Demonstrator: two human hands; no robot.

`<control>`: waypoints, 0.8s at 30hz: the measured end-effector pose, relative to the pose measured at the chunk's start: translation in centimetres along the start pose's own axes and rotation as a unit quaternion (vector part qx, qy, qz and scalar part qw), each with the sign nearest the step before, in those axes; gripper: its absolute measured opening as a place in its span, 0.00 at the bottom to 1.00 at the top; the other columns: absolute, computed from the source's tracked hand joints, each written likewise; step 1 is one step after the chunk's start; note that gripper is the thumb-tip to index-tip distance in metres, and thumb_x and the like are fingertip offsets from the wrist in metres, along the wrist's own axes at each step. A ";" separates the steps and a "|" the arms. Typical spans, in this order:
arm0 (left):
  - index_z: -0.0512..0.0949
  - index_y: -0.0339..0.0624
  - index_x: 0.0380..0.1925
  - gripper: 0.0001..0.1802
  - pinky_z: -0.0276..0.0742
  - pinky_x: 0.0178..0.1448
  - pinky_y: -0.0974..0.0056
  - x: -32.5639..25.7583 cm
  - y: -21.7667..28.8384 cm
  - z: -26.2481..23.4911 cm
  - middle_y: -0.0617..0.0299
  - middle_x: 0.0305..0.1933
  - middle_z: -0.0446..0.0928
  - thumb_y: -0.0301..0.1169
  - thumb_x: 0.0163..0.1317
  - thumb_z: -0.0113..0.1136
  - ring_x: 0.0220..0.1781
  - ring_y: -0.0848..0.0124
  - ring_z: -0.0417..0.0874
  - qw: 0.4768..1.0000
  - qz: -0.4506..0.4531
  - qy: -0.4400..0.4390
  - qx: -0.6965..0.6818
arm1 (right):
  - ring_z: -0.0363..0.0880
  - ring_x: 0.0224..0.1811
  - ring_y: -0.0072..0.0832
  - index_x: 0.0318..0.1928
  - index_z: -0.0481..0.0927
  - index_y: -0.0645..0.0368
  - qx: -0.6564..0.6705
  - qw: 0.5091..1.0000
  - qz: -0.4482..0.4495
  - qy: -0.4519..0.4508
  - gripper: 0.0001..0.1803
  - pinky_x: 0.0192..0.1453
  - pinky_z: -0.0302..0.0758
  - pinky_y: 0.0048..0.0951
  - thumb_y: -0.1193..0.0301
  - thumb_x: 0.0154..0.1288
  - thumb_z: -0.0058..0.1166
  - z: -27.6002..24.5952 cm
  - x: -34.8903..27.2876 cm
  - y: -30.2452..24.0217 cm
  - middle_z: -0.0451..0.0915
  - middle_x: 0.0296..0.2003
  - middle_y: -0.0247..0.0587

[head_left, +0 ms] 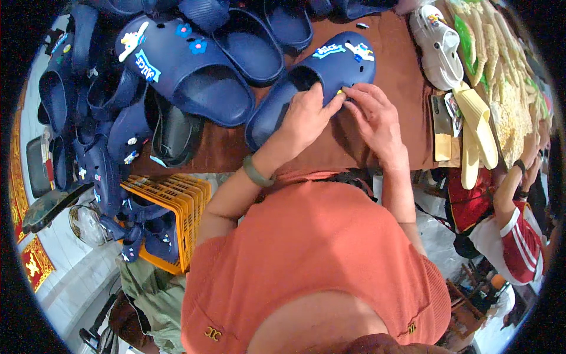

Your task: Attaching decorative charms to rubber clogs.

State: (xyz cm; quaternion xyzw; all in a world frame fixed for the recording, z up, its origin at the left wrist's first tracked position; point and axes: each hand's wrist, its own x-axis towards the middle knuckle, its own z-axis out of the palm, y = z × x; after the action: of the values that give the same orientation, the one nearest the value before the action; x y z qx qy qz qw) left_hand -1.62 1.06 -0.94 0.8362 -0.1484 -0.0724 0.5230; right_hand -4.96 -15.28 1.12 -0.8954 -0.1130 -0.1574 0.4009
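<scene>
A navy blue clog (354,71) lies on the brown-covered table in front of me, its toe pointing away to the right. Light blue and white charms are fixed on its upper. My left hand (306,118) grips the clog at the edge of its foot opening, some fingers hidden inside. A tiny yellow piece (340,92), perhaps a charm, shows at the side of the upper between my two hands. My right hand (377,121) is closed with its fingertips at that yellow piece; exactly how they hold it is hidden.
Several navy clogs (177,71) are heaped on the left, beside a dark insole-like shoe (177,133). An orange crate (191,218) with more clogs stands below. To the right are a white clog (436,50), a phone (441,121) and yellow slippers (474,118). Another person's arm (507,183) reaches in there.
</scene>
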 end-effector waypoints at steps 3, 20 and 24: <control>0.72 0.29 0.36 0.24 0.73 0.39 0.46 -0.1 0.3 0.0 0.33 0.29 0.76 0.46 0.61 0.56 0.35 0.40 0.78 1.000 -0.009 0.002 0.017 | 0.80 0.37 0.41 0.38 0.81 0.62 0.052 0.998 0.025 0.026 0.08 0.44 0.76 0.33 0.77 0.57 0.57 -1.8 2.2 1.7 0.80 0.33 0.47; 0.74 0.32 0.42 0.21 0.75 0.43 0.51 -0.1 0.4 0.5 0.38 0.37 0.78 0.41 0.60 0.59 0.40 0.44 0.80 0.999 0.013 0.033 -0.039 | 0.79 0.42 0.41 0.46 0.80 0.51 -0.144 0.986 -0.020 0.078 0.14 0.45 0.75 0.38 0.62 0.62 0.54 3.6 11.8 18.5 0.79 0.41 0.41; 0.74 0.31 0.43 0.21 0.75 0.45 0.51 -0.1 0.8 0.3 0.38 0.38 0.78 0.41 0.60 0.59 0.41 0.45 0.80 0.999 -0.008 0.006 -0.033 | 0.80 0.40 0.40 0.44 0.81 0.54 -0.109 0.990 -0.004 0.093 0.13 0.45 0.75 0.35 0.62 0.62 0.54 2.9 11.0 18.5 0.81 0.39 0.43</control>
State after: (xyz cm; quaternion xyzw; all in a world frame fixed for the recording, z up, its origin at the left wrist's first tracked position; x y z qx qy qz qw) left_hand -1.97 0.50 -0.36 0.8197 -0.1363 -0.0759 0.5511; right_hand 11.81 -24.34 -9.20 -0.9145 -0.0610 -0.2532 0.3096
